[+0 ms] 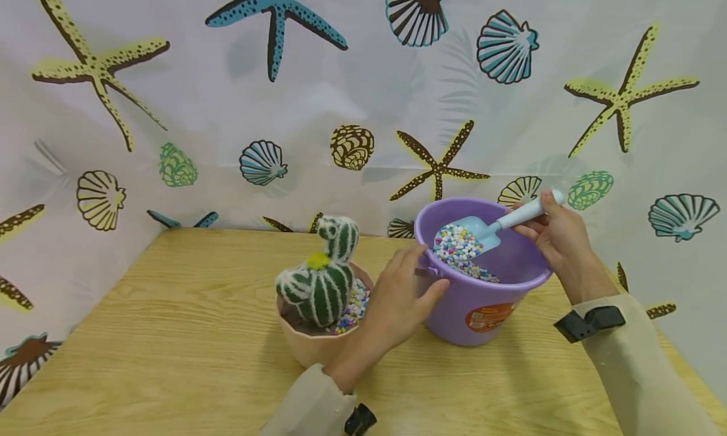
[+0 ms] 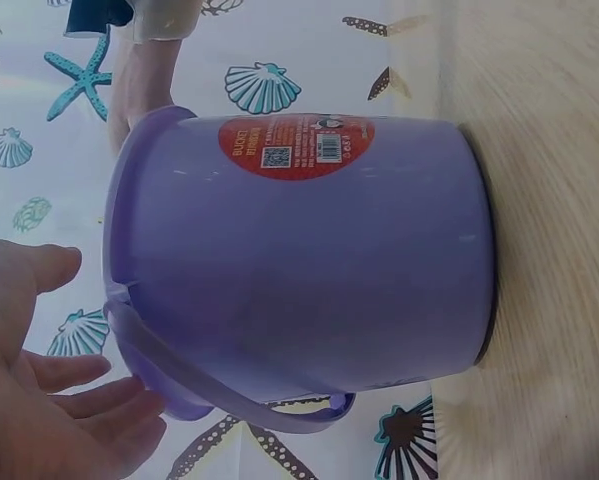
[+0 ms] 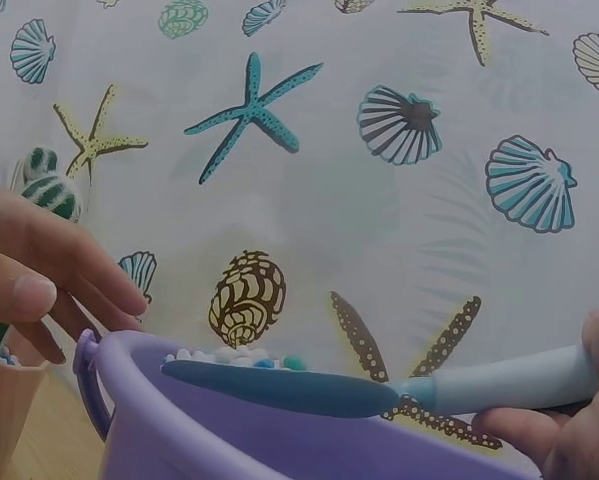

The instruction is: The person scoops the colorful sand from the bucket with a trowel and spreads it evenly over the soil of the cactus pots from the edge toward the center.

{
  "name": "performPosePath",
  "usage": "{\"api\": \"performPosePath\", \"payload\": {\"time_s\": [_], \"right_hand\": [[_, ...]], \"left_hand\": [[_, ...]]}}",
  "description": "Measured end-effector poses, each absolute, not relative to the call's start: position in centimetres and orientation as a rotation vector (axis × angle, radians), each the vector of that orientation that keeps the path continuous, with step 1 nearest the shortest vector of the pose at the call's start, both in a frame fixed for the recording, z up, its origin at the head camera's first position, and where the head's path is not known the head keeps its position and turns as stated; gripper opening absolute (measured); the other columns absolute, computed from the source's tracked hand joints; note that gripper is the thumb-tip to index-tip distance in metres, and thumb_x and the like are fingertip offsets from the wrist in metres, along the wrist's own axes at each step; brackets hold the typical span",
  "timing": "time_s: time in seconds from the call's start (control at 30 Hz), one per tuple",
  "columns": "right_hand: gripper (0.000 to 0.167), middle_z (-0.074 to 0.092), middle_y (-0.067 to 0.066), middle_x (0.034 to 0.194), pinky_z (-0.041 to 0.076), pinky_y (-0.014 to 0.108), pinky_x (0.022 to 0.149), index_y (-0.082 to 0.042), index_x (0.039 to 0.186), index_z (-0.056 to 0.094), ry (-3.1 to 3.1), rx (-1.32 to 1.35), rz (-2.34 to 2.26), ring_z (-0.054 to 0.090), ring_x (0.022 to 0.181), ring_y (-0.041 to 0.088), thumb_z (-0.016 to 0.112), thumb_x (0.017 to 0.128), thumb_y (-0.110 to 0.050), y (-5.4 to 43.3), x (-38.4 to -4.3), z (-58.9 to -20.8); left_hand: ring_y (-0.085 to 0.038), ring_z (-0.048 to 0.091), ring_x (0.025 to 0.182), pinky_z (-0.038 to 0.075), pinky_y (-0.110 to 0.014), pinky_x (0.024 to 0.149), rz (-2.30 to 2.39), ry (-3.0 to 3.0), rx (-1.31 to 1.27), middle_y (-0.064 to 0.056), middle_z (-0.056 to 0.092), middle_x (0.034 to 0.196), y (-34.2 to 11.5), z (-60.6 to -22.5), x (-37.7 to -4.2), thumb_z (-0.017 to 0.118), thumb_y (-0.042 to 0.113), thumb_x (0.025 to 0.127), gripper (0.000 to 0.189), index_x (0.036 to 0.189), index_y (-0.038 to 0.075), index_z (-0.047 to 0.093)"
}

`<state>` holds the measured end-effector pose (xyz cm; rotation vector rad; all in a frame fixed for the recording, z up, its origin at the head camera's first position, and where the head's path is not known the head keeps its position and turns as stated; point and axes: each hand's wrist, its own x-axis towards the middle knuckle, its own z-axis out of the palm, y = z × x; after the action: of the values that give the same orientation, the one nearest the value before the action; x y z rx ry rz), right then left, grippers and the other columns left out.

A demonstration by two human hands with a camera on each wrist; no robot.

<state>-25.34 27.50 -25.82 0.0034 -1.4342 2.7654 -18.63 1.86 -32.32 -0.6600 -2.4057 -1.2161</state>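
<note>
A light blue scoop (image 1: 484, 232) heaped with small multicoloured pebbles (image 1: 456, 243) is held over the mouth of a purple bucket (image 1: 471, 303). My right hand (image 1: 559, 240) grips its handle (image 3: 509, 380); in the right wrist view the blade lies nearly level at the rim. More pebbles (image 1: 479, 272) lie inside the bucket. At the bucket's left rim, my left hand (image 1: 397, 297) has its fingers spread and loosely bent, fingertips close to the handle joint. Left of that hand stands a pinkish pot (image 1: 318, 346) with a green cactus (image 1: 324, 284) and pebbles on its right side.
Pot and bucket stand side by side on a light wooden table (image 1: 170, 335). Behind them hangs a white curtain (image 1: 363, 95) printed with starfish and shells. The bucket's purple carrying handle (image 2: 219, 385) hangs down its side in the left wrist view.
</note>
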Motion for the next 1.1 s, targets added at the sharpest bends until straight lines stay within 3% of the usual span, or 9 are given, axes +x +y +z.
{"api": "performPosePath", "payload": {"time_s": [0.7, 1.1], "right_hand": [[0.029, 0.056, 0.016, 0.089, 0.058, 0.038, 0.064, -0.01, 0.119, 0.033, -1.333, -0.035, 2.782, 0.07, 0.075, 0.028, 0.044, 0.097, -0.026, 27.1, -24.7, -25.3], [0.028, 0.06, 0.017, 0.085, 0.058, 0.038, 0.065, -0.009, 0.116, 0.034, -1.341, 0.003, 2.804, 0.071, 0.075, 0.029, 0.046, 0.097, -0.026, 26.3, -24.0, -24.9]], "left_hand": [[-0.027, 0.057, 0.114, 0.046, -0.043, 0.099, -1.219, -2.454, -0.647, -0.012, 0.057, 0.124, 0.6, -31.6, -17.4, 0.066, 0.027, 0.09, 0.047, 0.129, 0.004, 0.054], [-0.027, 0.057, 0.114, 0.048, -0.042, 0.095, -1.119, -2.456, -0.609, -0.012, 0.059, 0.122, -0.2, -31.4, -16.5, 0.067, 0.03, 0.088, 0.046, 0.125, 0.004, 0.057]]}}
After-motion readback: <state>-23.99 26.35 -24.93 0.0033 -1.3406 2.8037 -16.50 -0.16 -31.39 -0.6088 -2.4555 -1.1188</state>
